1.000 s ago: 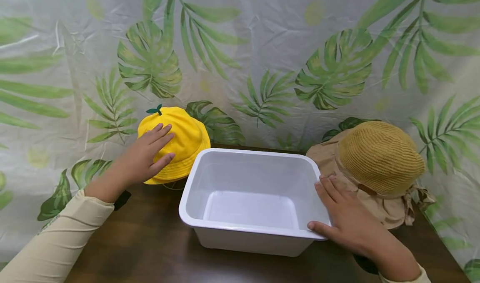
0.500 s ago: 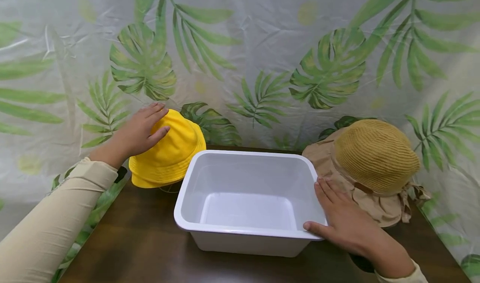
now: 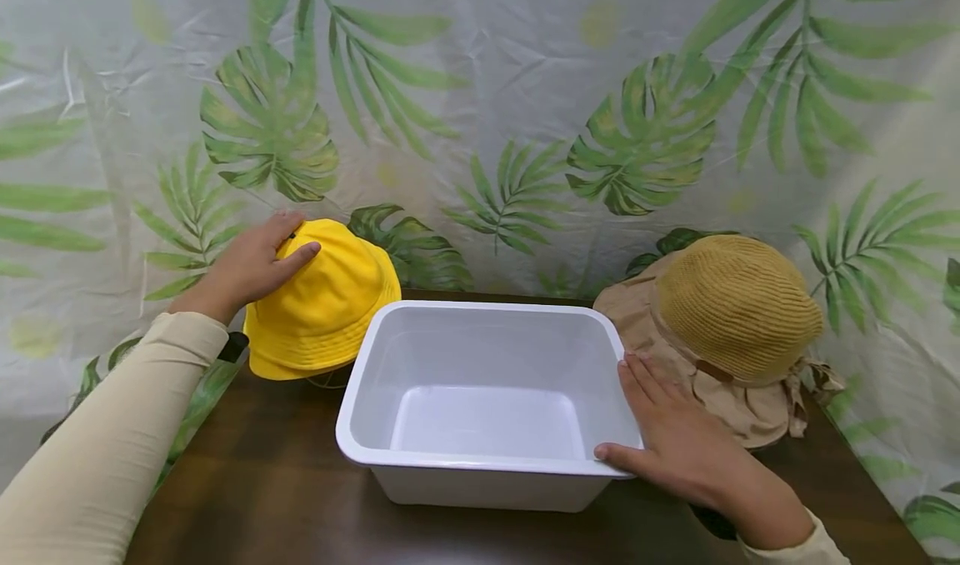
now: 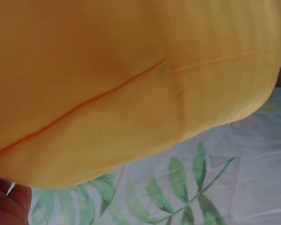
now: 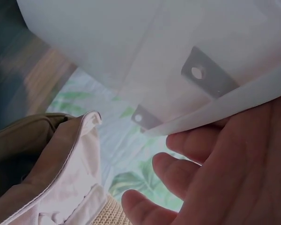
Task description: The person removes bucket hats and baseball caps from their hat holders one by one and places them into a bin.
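A yellow bucket hat [image 3: 322, 298] sits at the left on a support, beside a white plastic tub [image 3: 480, 490]. My left hand [image 3: 255, 261] holds the hat at the top of its crown, the thumb lying across the front. The other fingers go over the back and are mostly hidden. In the left wrist view, yellow cloth [image 4: 107, 84] fills most of the picture, with fingers [image 4: 11, 204] at the lower left corner. My right hand [image 3: 678, 440] rests on the tub's right rim with extended fingers. Under the rim, the right wrist view shows these fingers [image 5: 178, 173] spread and loosely bent.
To the right of the tub stands a tan sun hat [image 3: 738, 307] with a ribbed crown, wide cloth brim and tied bow. All stand on a dark wooden table [image 3: 300, 498]. A leaf-patterned sheet [image 3: 450, 115] hangs close behind.
My left hand has moved from the front of the yellow hat up to its top, and its fingers have gone behind. The hat has turned slightly. My right hand stays on the tub.
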`<action>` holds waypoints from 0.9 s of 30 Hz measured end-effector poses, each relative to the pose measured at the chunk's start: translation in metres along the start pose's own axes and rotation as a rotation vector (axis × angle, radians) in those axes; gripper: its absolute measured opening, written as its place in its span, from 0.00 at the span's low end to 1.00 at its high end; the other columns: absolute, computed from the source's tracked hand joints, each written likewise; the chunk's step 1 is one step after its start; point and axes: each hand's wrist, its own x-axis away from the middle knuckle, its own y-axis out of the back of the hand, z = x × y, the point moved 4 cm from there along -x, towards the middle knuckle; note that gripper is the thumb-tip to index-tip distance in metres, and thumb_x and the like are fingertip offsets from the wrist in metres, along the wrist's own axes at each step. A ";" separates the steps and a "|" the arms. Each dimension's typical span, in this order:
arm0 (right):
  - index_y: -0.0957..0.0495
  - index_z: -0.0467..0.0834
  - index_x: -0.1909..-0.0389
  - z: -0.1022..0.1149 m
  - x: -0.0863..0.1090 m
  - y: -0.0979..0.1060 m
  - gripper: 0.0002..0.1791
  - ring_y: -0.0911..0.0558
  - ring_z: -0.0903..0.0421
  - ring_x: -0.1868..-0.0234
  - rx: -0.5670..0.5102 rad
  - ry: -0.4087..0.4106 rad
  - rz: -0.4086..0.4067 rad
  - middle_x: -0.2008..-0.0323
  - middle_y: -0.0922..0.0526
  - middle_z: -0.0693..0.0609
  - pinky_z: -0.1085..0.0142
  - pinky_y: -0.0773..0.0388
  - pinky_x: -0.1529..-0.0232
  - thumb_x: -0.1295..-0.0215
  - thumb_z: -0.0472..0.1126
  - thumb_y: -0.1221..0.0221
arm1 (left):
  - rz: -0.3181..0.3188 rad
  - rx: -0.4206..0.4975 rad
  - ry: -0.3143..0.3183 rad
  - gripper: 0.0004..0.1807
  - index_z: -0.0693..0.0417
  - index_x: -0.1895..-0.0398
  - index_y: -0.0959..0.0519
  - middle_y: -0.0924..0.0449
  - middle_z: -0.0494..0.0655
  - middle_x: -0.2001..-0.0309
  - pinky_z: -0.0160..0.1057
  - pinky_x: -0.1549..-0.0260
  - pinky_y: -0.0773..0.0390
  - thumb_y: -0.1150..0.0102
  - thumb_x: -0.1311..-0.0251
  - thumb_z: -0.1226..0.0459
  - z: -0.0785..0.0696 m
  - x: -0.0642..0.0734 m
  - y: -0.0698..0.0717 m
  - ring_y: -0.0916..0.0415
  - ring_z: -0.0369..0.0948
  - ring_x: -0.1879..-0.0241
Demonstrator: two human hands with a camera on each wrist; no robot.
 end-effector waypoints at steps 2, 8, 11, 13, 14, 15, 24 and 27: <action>0.53 0.32 0.23 0.000 -0.001 -0.001 0.60 0.52 0.37 0.24 -0.005 0.005 0.003 0.23 0.53 0.35 0.37 0.46 0.32 0.39 0.73 0.46 | -0.003 -0.011 0.005 0.42 0.63 0.23 0.46 0.48 0.65 0.25 0.65 0.31 0.51 0.56 0.28 0.42 0.003 0.001 -0.002 0.55 0.62 0.26; 0.53 0.31 0.23 -0.002 -0.001 -0.001 0.61 0.52 0.37 0.24 -0.046 0.016 0.003 0.23 0.54 0.35 0.37 0.45 0.32 0.40 0.73 0.44 | -0.012 -0.011 0.018 0.41 0.62 0.23 0.45 0.46 0.66 0.26 0.66 0.32 0.49 0.57 0.27 0.42 0.006 0.001 -0.005 0.51 0.65 0.28; 0.53 0.31 0.24 -0.002 -0.001 0.000 0.62 0.51 0.36 0.24 -0.068 0.016 -0.003 0.23 0.54 0.35 0.37 0.45 0.33 0.41 0.73 0.44 | 0.002 0.005 0.035 0.41 0.62 0.23 0.46 0.46 0.67 0.26 0.65 0.32 0.49 0.57 0.27 0.42 0.006 0.001 -0.005 0.50 0.65 0.28; 0.53 0.32 0.23 -0.002 -0.001 -0.001 0.62 0.52 0.37 0.24 -0.087 0.006 0.003 0.23 0.55 0.36 0.37 0.46 0.32 0.41 0.73 0.44 | 0.008 0.019 0.041 0.41 0.62 0.23 0.46 0.46 0.66 0.26 0.65 0.32 0.48 0.58 0.27 0.42 0.005 0.001 -0.006 0.50 0.65 0.28; 0.53 0.32 0.23 -0.003 -0.001 -0.001 0.62 0.52 0.36 0.24 -0.096 0.003 0.007 0.23 0.55 0.36 0.36 0.46 0.33 0.41 0.73 0.44 | 0.011 0.026 0.043 0.41 0.62 0.23 0.46 0.46 0.66 0.26 0.64 0.32 0.48 0.58 0.27 0.43 0.005 0.001 -0.007 0.50 0.64 0.28; 0.53 0.32 0.23 -0.003 -0.001 -0.002 0.61 0.52 0.36 0.24 -0.101 0.001 0.008 0.23 0.55 0.35 0.36 0.46 0.33 0.40 0.73 0.44 | 0.010 0.034 0.045 0.40 0.62 0.23 0.46 0.46 0.65 0.26 0.64 0.32 0.48 0.58 0.26 0.43 0.005 0.001 -0.007 0.49 0.64 0.28; 0.55 0.33 0.23 -0.003 -0.002 -0.003 0.60 0.49 0.35 0.25 -0.109 -0.004 0.019 0.23 0.56 0.36 0.35 0.41 0.35 0.39 0.70 0.43 | -0.043 0.081 0.041 0.35 0.63 0.25 0.41 0.42 0.65 0.28 0.64 0.32 0.46 0.56 0.25 0.49 0.006 0.004 -0.008 0.47 0.64 0.29; 0.55 0.34 0.23 -0.003 -0.002 -0.003 0.59 0.47 0.35 0.26 -0.105 -0.013 0.019 0.23 0.55 0.36 0.36 0.39 0.36 0.39 0.70 0.43 | -0.057 0.097 0.045 0.34 0.63 0.26 0.39 0.40 0.66 0.28 0.64 0.33 0.46 0.55 0.25 0.49 0.005 0.003 -0.008 0.46 0.64 0.30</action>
